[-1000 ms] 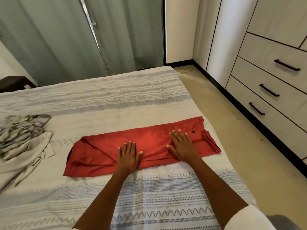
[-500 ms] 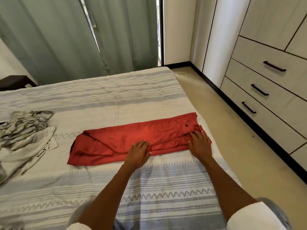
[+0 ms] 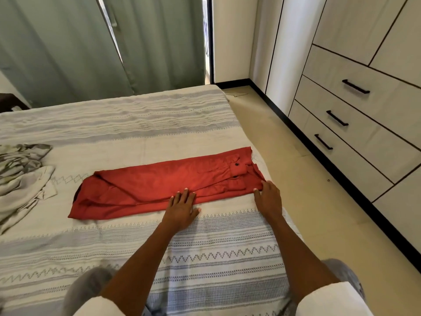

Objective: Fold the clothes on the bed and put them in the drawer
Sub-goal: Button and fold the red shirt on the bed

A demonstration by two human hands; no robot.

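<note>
Folding is mid-way: the red shirt [image 3: 164,187] lies on the bed [image 3: 205,258] as a long narrow strip, sleeves tucked in, collar toward the drawers [image 3: 355,115]. The left hand [image 3: 182,207] rests flat on its near edge, fingers straight. The right hand [image 3: 268,197] sits at the collar end, fingers touching the cloth; whether it pinches, I cannot tell. Next, I'd say, comes lifting that end over toward the other. Another grey garment [image 3: 20,179] waits crumpled at the bed's left.

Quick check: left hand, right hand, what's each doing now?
Left hand: open, flat on the red shirt's near edge.
Right hand: open, fingertips at the shirt's collar end.
</note>
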